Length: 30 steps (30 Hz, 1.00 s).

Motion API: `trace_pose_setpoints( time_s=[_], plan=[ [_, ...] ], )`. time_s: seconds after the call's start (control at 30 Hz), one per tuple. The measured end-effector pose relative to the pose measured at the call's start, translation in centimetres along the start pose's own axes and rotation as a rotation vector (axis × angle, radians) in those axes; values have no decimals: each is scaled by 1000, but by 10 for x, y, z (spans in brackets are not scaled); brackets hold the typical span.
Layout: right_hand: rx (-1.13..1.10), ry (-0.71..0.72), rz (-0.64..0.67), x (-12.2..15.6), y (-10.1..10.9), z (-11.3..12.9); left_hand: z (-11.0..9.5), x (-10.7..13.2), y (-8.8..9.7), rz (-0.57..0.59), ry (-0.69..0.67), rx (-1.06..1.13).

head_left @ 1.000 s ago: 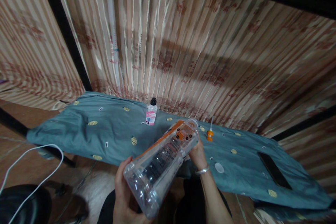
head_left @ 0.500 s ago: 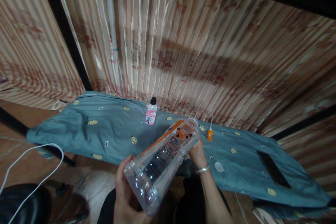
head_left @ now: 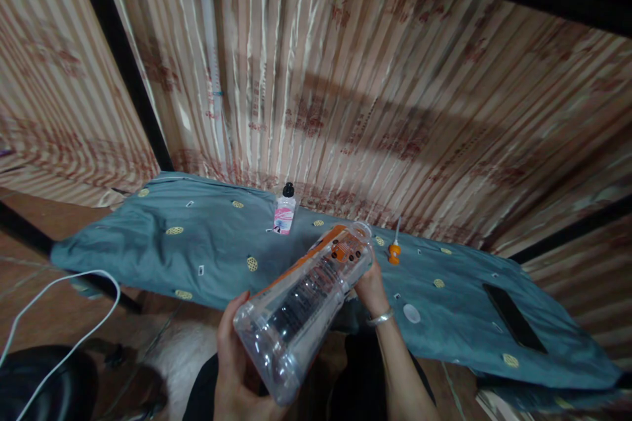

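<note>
Left grip [head_left: 231,368] cupping base of clear bottle [head_left: 301,306], right grip [head_left: 370,286] at neck

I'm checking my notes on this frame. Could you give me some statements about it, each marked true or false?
1. The left hand holds the clear bottle at its base, and the right hand holds it near its neck. True.
2. A small black-capped bottle stands on the blue-green cloth. True.
3. The clear bottle stands upright on the blue-green cloth. False: it is tilted and held in the air.
4. The flat black slab lies at the cloth's left end. False: it lies near the right end.
</note>
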State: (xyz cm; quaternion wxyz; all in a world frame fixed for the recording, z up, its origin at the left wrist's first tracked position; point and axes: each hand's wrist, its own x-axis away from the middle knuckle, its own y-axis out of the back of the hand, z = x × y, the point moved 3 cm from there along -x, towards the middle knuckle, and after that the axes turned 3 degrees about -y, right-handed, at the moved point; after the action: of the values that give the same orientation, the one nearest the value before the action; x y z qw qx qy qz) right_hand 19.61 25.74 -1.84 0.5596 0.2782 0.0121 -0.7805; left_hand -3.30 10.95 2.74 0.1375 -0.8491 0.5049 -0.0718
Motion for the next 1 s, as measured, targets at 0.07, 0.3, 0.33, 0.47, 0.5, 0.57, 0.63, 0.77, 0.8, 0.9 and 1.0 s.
trace_pose_setpoints(
  time_s=[0.07, 0.3, 0.33, 0.47, 0.5, 0.57, 0.63, 0.77, 0.8, 0.9, 1.0],
  plan=[
    [-4, 1, 9, 0, -1, -1, 0, 0, 0, -5, -27, -26],
    [-19, -12, 3, 0, 0, -2, 1, 0, -1, -2, -27, 12],
    [-17, -12, 2, 0, 0, -2, 1, 0, -1, 1, -32, 5],
    [-28, -19, 12, 0, 0, -1, 2, 0, 0, 6, -27, 4],
    [-35, -29, 12, 0, 0, 0, 2, 0, 0, 6, -25, 2],
    [-51, -50, 19, 1, -1, 0, 2, 0, 0, 7, -26, -12],
    [-62, -58, 24, 1, -1, 0, 0, 0, -2, 5, -27, -25],
    [-38, -23, 9, 0, 0, 1, -4, 0, -4, 4, -64, -44],
    [-32, -17, 9, 0, 0, 2, -5, 0, -4, 2, -77, -51],
    [-47, -19, 27, 0, 1, 3, -4, 0, -3, -2, -99, -58],
    [-69, -30, 37, 0, 1, 3, -2, 0, -2, 14, -99, -62]
  ],
)
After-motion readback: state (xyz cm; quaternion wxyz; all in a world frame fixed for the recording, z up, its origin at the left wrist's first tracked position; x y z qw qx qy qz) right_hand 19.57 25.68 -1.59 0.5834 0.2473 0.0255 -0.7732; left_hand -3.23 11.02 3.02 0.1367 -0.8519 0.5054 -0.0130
